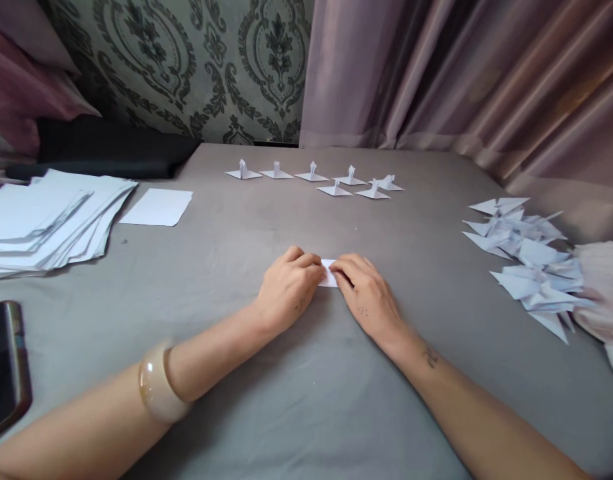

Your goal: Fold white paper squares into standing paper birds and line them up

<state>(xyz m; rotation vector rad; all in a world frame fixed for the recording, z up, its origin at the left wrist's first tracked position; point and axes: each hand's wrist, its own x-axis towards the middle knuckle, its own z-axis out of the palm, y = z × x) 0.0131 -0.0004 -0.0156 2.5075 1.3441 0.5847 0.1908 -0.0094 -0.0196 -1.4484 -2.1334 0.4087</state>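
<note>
In the middle of the table, a small folded piece of white paper [328,275] lies between my two hands. My left hand [290,285] has its fingers curled together over the paper's left end. At the right end, my right hand [365,291] pinches the paper between thumb and fingertips. Much of the paper is hidden under the fingers, so its full folded shape does not show.
Several small folded paper figures [313,173] stand in rows at the back. A heap of folded paper pieces [536,263] lies at the right. To the left are a paper stack [51,223], a single sheet [157,207], black cloth [106,148] and a phone [4,367].
</note>
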